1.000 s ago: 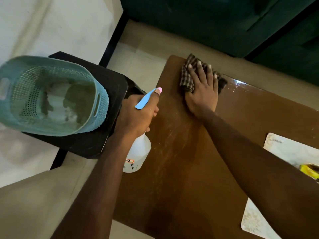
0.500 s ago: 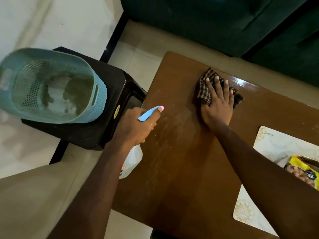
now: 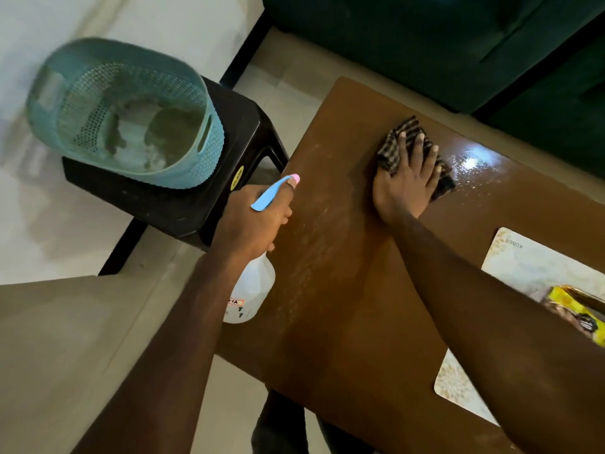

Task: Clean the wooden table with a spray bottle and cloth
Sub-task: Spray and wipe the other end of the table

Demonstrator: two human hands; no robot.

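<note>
Head view puts the wooden table [image 3: 343,322] slanting across your lower right. Its rounded far corner lies near the dark green sofa [image 3: 425,44], with a strip of pale floor between them. The left edge runs just beside a black stool [image 3: 183,208], and the gap there is narrow. Bare brown wood lies between your two forearms, streaked with pale dusty marks. A wet shine [image 3: 471,165] sits on the wood to the right of the cloth.

You have one cloth [image 3: 397,139], one spray bottle [image 3: 252,290], one teal basket [image 3: 209,165] on the stool, one pale placemat [image 3: 530,263] at the right edge of the view, and one yellow packet [image 3: 569,299] lying on that mat.

Your right hand [image 3: 406,188] lies flat on the checked cloth near the far corner, fingers [image 3: 416,152] straight and spread, pressing it to the wood. Your left hand [image 3: 252,221] is wrapped tight round the neck of the white bottle. The blue trigger head with its pink tip pokes out above your knuckles. The bottle's body hangs below your fist, over the table's left edge; you cannot tell whether it touches the wood.
</note>
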